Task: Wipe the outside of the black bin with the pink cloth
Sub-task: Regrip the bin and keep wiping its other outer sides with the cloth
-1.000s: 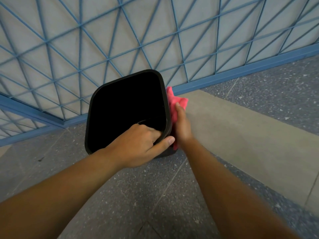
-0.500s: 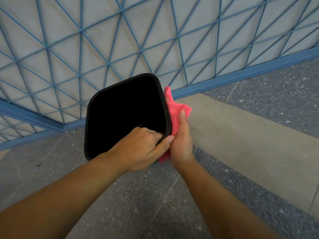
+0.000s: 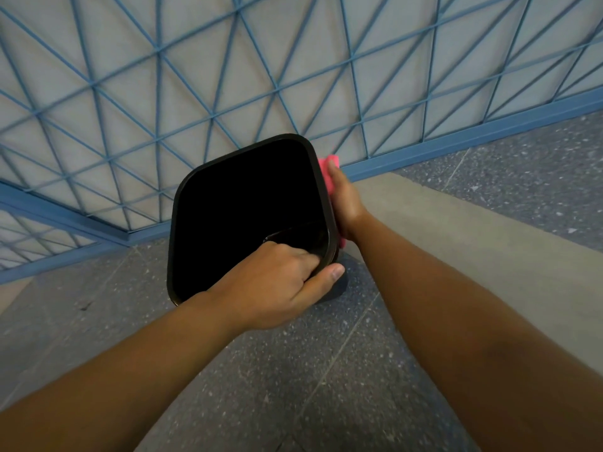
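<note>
Black bin [image 3: 248,216] stands on the speckled floor [image 3: 293,386], close to the blue lattice wall [image 3: 228,76], mouth tilted toward the camera. Left hand [image 3: 277,288] clamps the near rim corner, fingers inside, thumb outside. Right hand [image 3: 346,200] lies flat, pressing the pink cloth [image 3: 324,168] against the bin's right outer wall; only slivers of cloth show. Step in hand: wiping that right side. Next likely calls for turning the bin to reach an unwiped face.
</note>
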Available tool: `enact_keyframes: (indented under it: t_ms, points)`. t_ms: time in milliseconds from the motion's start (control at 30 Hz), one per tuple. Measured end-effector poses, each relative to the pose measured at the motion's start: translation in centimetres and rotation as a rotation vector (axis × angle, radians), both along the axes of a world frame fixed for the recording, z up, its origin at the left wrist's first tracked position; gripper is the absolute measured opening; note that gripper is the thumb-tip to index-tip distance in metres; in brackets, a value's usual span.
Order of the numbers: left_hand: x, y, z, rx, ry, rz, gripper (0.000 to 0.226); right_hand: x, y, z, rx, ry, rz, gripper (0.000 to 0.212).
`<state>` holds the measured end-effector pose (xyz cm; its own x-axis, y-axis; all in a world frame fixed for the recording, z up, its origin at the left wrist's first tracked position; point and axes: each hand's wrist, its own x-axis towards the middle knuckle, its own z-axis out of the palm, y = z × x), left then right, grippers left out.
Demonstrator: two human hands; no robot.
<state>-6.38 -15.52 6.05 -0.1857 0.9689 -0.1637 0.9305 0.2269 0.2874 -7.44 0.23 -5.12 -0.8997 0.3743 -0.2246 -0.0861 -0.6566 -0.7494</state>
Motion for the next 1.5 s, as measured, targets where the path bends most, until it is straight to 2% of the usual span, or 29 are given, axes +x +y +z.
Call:
enact_keyframes:
  t_ms: [133,233,333,467,533,633,700,800,900,1067,1200,1367,1500]
  points:
    - [0.0,-0.1,0.0,-0.008,-0.004,0.017,0.059,2.4,-2.2,-3.3,-0.084,-0.075,-0.025,0.061]
    - [0.3,-0.3,0.2,-0.012,-0.008,0.025,0.052,4.3,-3.9,-4.4,-0.088,-0.100,-0.043,0.070]
    - [0.4,-0.3,0.3,-0.005,0.005,0.016,0.047,6.0,-5.3,-4.7,-0.096,-0.093,-0.097,0.057]
    - [0.5,-0.2,0.4,-0.010,-0.004,0.009,0.043,9.1,-8.0,-3.9,-0.051,-0.048,-0.159,0.053]
    - [0.5,-0.3,0.3,-0.006,-0.004,0.010,0.043,10.1,-8.8,-3.0,0.008,-0.089,-0.210,0.049]
    - [0.5,-0.3,0.3,0.003,0.010,0.017,0.048,10.9,-9.4,-1.8,0.094,-0.034,-0.217,0.056]
    - [0.4,-0.3,0.3,0.010,0.023,0.005,0.044,10.8,-9.0,-1.3,0.083,-0.012,-0.216,0.060]
    - [0.3,-0.5,0.4,0.005,0.099,-0.036,0.042,10.9,-7.3,-0.8,0.047,0.005,-0.259,0.077]
    - [0.1,-0.8,0.4,-0.013,0.161,-0.051,0.043,11.4,-6.1,0.2,0.221,-0.025,-0.377,0.083]
    - [-0.4,-0.5,0.5,0.025,0.203,-0.077,0.040,11.2,-6.9,-0.2,0.591,-0.060,-0.394,0.062]
    - [-0.5,-1.1,0.2,0.029,0.199,-0.120,0.044,9.6,-5.6,0.1,0.678,0.002,-0.346,0.059]
    - [-0.6,-3.6,-0.3,0.096,0.225,-0.173,0.061,5.3,-3.3,1.3,0.402,0.169,-0.199,0.061]
    - [-1.6,-5.5,-0.2,0.138,0.225,-0.195,0.059,3.8,-2.8,-0.5,0.174,-0.044,-0.029,0.072]
